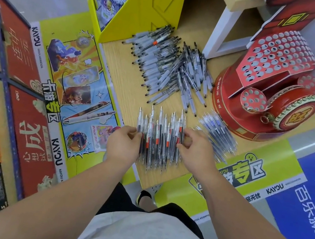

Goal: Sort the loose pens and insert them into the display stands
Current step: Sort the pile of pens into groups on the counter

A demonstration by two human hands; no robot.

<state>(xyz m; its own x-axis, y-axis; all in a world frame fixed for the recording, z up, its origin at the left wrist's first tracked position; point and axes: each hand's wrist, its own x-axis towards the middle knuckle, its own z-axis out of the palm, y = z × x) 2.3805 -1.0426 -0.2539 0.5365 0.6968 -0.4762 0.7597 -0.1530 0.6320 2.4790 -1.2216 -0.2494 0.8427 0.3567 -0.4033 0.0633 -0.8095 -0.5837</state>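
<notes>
A row of clear pens with red and black bands [159,138] lies side by side near the front edge of the wooden table [122,77]. My left hand [123,145] pinches the row's left edge, and my right hand [195,145] pinches its right edge. A heap of grey-gripped pens [166,67] lies further back. A smaller pile of blue-inked pens [216,134] sits just right of my right hand. The red drum-shaped display stand [270,85] with many empty round holes stands at the right.
A yellow card display box [149,5] stands at the back left of the table. A white shelf leg [221,30] rises behind the pens. Printed banners hang along the table's left and front sides. Shelving stands on the far left.
</notes>
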